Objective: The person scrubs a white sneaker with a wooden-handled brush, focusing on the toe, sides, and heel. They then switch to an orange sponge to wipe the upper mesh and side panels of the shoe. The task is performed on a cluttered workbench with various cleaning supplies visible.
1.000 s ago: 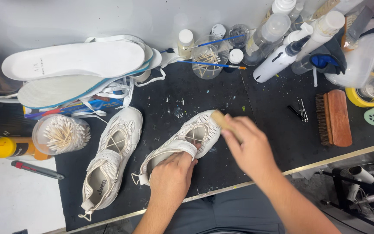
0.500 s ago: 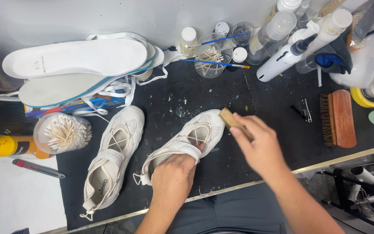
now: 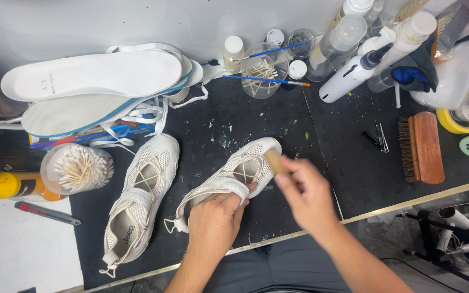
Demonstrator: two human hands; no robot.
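Your left hand (image 3: 213,220) stays clamped, fingers together, over the heel of the white mesh sneaker (image 3: 229,179) lying on the black paint-flecked mat (image 3: 256,119). Your right hand (image 3: 305,192), fingers closed round the small wooden-backed brush (image 3: 274,161), has swung back from the toe's outer edge onto the toe side, so scrubbing continues. Beyond, the matching white sneaker (image 3: 139,201) lies untouched.

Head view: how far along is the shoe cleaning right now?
Done: the insoles are out and stacked at the back. In hand: the left hand pins the right-side white shoe on the black mat while the right hand holds a small wooden brush at its toe. Left: the other white shoe lies untouched beside it. How clean either shoe is cannot be judged.
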